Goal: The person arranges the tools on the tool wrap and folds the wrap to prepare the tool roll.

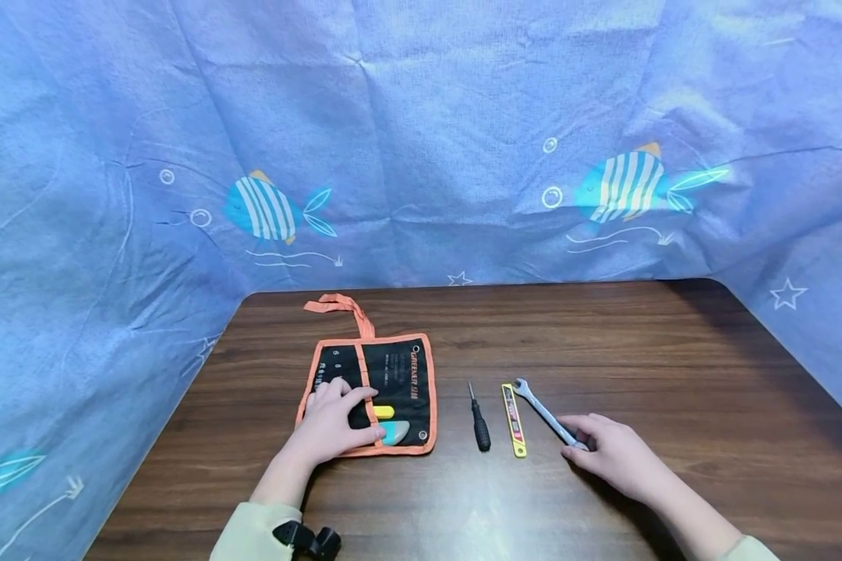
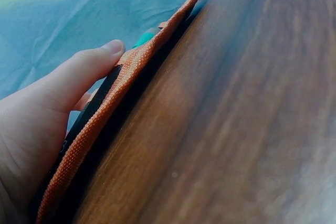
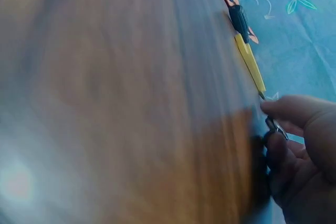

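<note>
At left, a pale sleeve [image 1: 252, 534] leads to the left hand [image 1: 333, 421], which lies across a black cloth tool pouch [image 1: 431, 389] trimmed in orange, spread flat on the dark wooden table [image 1: 603, 335]. Its fingers are spread rather than clenched and grasp no tool; the thumb rests on the orange pocket band [image 1: 362, 366], a placement that probably steadies the cloth and keeps the pocket edge in reach. A loose orange tie [image 1: 363, 323] trails from the far edge of the pouch. A yellow handle [image 1: 384, 411] and, nearer the person, a turquoise-and-grey handle [image 1: 394, 432] project rightward past the band, their hidden parts apparently pocketed so that the ends can be taken hold of. Right of the pouch, apart from it, a screwdriver [image 1: 480, 428] lies with its black handle toward the person and its shaft pointing away. Next comes a flat yellow strip [image 1: 514, 421], nearly parallel to it; its exact kind cannot be told. Beyond lies a silver wrench [image 1: 547, 413], slanted, its far end just beside the strip's top. At right, the right hand [image 1: 613, 456] grasps the wrench's near end between thumb and fingers, leaving the shank and far end uncovered; such an end hold presumably gives control of the tool's direction.
</note>
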Motion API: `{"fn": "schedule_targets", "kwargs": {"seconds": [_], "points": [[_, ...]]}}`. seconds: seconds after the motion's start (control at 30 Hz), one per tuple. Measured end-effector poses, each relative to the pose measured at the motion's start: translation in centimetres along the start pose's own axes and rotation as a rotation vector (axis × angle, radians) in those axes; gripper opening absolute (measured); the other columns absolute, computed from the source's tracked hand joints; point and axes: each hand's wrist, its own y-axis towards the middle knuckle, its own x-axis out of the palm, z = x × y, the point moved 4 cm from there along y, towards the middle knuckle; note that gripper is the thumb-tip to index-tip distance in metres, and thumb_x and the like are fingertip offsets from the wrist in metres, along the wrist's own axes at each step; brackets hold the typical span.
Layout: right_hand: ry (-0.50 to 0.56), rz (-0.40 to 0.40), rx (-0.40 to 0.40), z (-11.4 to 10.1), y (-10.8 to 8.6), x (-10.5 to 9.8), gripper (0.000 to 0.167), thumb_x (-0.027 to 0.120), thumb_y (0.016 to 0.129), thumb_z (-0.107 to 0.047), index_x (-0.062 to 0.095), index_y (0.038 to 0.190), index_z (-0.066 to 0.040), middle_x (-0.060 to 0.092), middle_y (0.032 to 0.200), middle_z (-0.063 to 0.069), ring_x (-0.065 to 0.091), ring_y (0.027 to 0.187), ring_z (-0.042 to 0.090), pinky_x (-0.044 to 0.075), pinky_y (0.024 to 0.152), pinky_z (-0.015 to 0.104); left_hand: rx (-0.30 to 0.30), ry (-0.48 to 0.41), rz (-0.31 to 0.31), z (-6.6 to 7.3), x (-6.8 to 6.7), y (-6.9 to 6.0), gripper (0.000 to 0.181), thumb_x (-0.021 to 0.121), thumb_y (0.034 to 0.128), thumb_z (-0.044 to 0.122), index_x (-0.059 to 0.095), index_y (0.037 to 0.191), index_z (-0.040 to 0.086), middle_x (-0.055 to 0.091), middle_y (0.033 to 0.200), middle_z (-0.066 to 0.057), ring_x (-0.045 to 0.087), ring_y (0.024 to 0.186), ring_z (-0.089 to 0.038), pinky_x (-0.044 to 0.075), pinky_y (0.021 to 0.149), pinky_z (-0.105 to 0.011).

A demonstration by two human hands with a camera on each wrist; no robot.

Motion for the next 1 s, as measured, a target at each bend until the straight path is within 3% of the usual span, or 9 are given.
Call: {"fn": "schedule_targets", "kwargs": {"seconds": [0.2, 0.43, 0.67, 1.0], "points": [[0.084, -0.084, 0.090, 0.26, 0.24, -0.33, 0.041, 0.075, 0.077, -0.029, 0.064, 0.113, -0.012, 0.054, 0.074, -0.014, 0.049, 0.066, -0.001, 0.040, 0.060, 0.025, 0.007, 0.001, 0.006, 0.07, 0.14, 0.04, 0.076, 0.056, 0.0676, 0.079, 0.060, 0.124, 0.029, 0.033, 0.085, 0.006, 0.028, 0.079, -0.017, 0.024, 0.067, -0.036], [0.028, -0.024, 0.081, 0.47, 0.41, -0.67, 0.033, 0.075, 0.078, -0.024, 0.067, 0.108, -0.013, 0.055, 0.076, -0.014, 0.050, 0.069, 0.000, 0.043, 0.063, 0.027, 0.019, -0.002, 0.018, 0.09, 0.12, 0.05, 0.073, 0.059, 0.0687, 0.076, 0.061, 0.124, 0.028, 0.032, 0.084, 0.005, 0.027, 0.078, -0.017, 0.023, 0.067, -0.036], [-0.048, 0.062, 0.022, 0.64, 0.28, -0.82, 0.027, 0.073, 0.078, -0.020, 0.070, 0.105, -0.016, 0.060, 0.080, -0.016, 0.051, 0.069, -0.001, 0.045, 0.062, 0.030, 0.011, 0.003, 0.016, 0.10, 0.10, 0.07, 0.074, 0.058, 0.0680, 0.077, 0.061, 0.124, 0.028, 0.032, 0.084, 0.005, 0.028, 0.078, -0.017, 0.024, 0.066, -0.035], [-0.121, 0.124, 0.047, 0.69, 0.62, -0.15, 0.027, 0.074, 0.080, -0.033, 0.070, 0.103, -0.019, 0.061, 0.080, -0.012, 0.052, 0.069, 0.007, 0.043, 0.061, 0.035, 0.011, 0.008, 0.019, 0.04, -0.01, -0.04, 0.074, 0.059, 0.0684, 0.076, 0.061, 0.124, 0.028, 0.033, 0.085, 0.005, 0.028, 0.078, -0.017, 0.024, 0.066, -0.035]]}}
